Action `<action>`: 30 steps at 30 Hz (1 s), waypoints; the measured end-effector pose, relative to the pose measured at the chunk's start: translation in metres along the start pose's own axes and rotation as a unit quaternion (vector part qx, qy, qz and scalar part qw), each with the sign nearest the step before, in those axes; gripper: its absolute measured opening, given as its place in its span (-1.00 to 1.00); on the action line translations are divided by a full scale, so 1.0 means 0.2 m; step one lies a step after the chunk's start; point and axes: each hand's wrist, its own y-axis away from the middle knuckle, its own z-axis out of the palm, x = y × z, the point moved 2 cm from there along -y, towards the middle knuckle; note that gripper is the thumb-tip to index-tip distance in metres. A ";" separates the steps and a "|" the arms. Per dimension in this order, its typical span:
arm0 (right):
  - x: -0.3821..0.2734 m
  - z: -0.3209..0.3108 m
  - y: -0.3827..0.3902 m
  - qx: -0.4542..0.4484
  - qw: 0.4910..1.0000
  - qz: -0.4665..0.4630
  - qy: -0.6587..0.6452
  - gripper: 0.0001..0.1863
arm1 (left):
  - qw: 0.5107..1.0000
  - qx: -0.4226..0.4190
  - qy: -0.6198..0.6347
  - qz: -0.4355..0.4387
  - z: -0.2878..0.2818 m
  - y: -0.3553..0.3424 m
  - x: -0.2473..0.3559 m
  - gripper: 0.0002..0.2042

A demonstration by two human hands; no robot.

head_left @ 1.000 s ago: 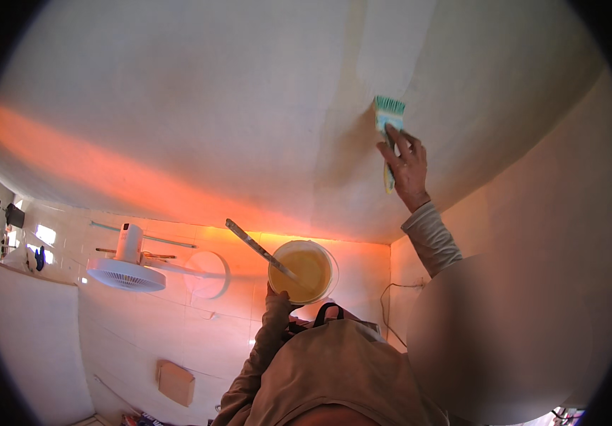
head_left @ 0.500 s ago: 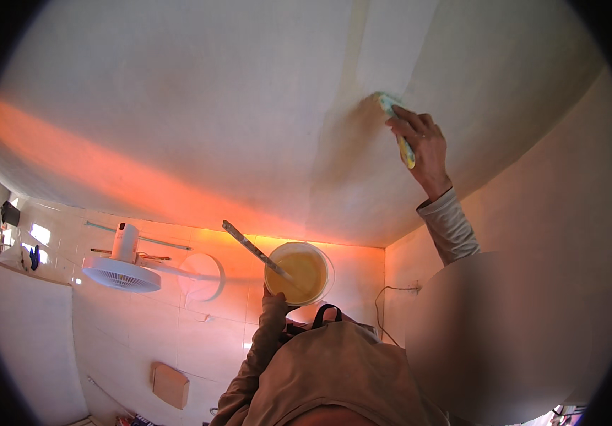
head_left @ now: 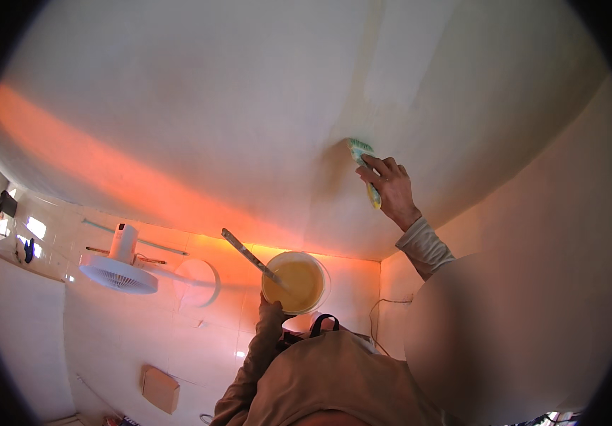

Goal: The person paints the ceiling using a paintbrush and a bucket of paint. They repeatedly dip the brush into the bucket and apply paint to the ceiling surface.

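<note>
With my right hand (head_left: 392, 187) I grip the handle of a paintbrush (head_left: 360, 150), its fingers closed round it. The brush's pale green, bristled end is at the wall (head_left: 249, 121), below a damp, yellowish stroke (head_left: 363, 71). Close to my body, my left hand (head_left: 271, 309) holds a white bucket (head_left: 327, 284) by its left side; most of those fingers are hidden behind it. Yellowish paint (head_left: 306, 280) fills part of the bucket. A paint-stained stick (head_left: 249, 252) leans out of it to the upper left.
To the left on the tiled floor stands a white fan (head_left: 122, 263) with a round base. Nearer lies a tan cardboard box (head_left: 160, 389). A thin cable (head_left: 374, 312) runs by the right wall. A pale green pole (head_left: 156, 246) lies behind the fan.
My right hand has moved the paintbrush down and to the left along the wall. My left hand still holds the bucket, which sits slightly lower in view.
</note>
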 end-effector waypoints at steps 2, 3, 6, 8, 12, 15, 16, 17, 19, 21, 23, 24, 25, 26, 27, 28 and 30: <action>-0.01 -0.11 -0.16 0.032 0.999 -0.003 -0.032 -0.72 | 0.999 0.000 0.034 -0.006 -0.09 -0.08 -0.06 -0.20; -0.01 -0.18 -0.25 0.046 0.998 -0.004 -0.044 -0.73 | 0.999 -0.001 0.043 -0.004 -0.14 -0.16 -0.12 -0.21; 0.02 -0.38 -0.46 0.105 0.991 0.007 -0.078 -0.80 | 1.000 -0.009 0.009 -0.016 -0.11 -0.16 -0.11 -0.23; 0.06 -0.51 -0.58 0.142 0.986 0.012 -0.083 -0.83 | 1.000 0.004 0.001 0.002 -0.09 -0.15 -0.11 -0.30; 0.15 -0.72 -0.77 0.201 0.976 0.013 -0.082 -0.82 | 0.999 -0.001 0.030 -0.014 -0.09 -0.14 -0.12 -0.24; 0.18 -0.86 -0.90 0.210 0.969 0.033 -0.124 -0.81 | 1.000 -0.001 -0.018 0.014 -0.18 -0.27 -0.21 -0.18; 0.21 -0.88 -0.93 0.211 0.968 0.032 -0.133 -0.82 | 1.000 -0.008 -0.007 0.013 -0.20 -0.28 -0.24 -0.17; 0.24 -0.92 -0.97 0.213 0.967 0.030 -0.138 -0.82 | 1.000 -0.019 0.004 0.011 -0.20 -0.29 -0.25 -0.16; 0.25 -1.00 -1.02 0.201 0.966 0.056 -0.153 -0.77 | 1.000 -0.023 0.014 0.009 -0.22 -0.32 -0.27 -0.14; 0.23 -1.10 -1.08 0.213 0.964 0.058 -0.149 -0.81 | 1.000 -0.013 0.011 0.003 -0.22 -0.32 -0.27 -0.12; 0.28 -1.15 -1.11 0.231 0.959 0.084 -0.138 -0.80 | 1.000 -0.016 0.002 -0.009 -0.20 -0.30 -0.25 -0.13; 0.25 -1.16 -1.11 0.254 0.963 0.041 -0.083 -0.76 | 1.000 -0.016 -0.002 -0.015 -0.19 -0.29 -0.24 -0.14; 0.20 -1.18 -1.11 0.275 0.961 -0.002 -0.028 -0.70 | 1.000 -0.017 0.002 -0.006 -0.19 -0.28 -0.24 -0.14; 0.17 -1.19 -1.11 0.294 0.954 -0.045 0.027 -0.64 | 1.000 -0.019 0.006 0.002 -0.19 -0.27 -0.23 -0.14; 0.15 -1.17 -1.09 0.339 0.916 -0.152 0.153 -0.75 | 1.000 -0.021 0.010 0.010 -0.18 -0.26 -0.23 -0.15; 0.25 -1.07 -1.07 0.306 0.913 -0.138 0.233 -0.67 | 1.000 -0.013 0.002 0.002 -0.18 -0.26 -0.23 -0.15; 0.17 -0.88 -0.97 0.207 0.933 -0.127 0.266 -0.62 | 1.000 0.010 -0.015 -0.017 -0.12 -0.15 -0.12 -0.15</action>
